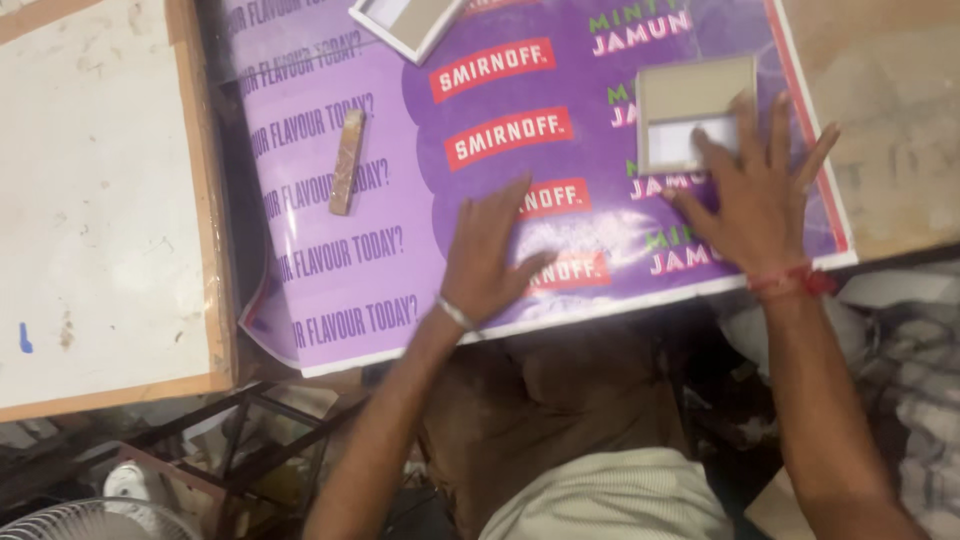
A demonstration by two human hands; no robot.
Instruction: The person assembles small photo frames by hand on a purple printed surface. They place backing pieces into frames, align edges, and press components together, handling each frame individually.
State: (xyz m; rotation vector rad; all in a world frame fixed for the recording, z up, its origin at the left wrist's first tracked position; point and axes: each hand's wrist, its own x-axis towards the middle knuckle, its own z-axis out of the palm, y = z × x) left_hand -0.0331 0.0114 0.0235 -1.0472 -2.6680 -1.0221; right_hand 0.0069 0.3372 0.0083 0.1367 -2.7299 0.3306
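Below, my left hand [487, 252] lies palm-down on the purple printed sheet [400, 200], near the sheet's near edge, fingers [510, 205] spread apart and flat, thumb angled toward the right; they clamp nothing. A thin metal bangle [455, 313] circles that wrist, and the forearm runs down and to the left, off the sheet's near edge. My right hand [752, 205] also rests palm-down, close to the sheet's right edge, fingers splayed wide and pointing away from me. Its fingertips overlap the near edge of a small square cardboard frame [690, 95] with a pale centre, pressing on it rather than gripping it. A red thread band [793, 282] sits on the right wrist; the forearm leaves toward the lower right corner. The sheet covers the wooden worktop [890, 120], bare wood showing at the right. Farther left on the sheet lies a narrow wooden block [347, 161], well apart from both hands. A second frame [405, 22] juts in at the far edge. A white board [90, 200] adjoins the sheet on the left.
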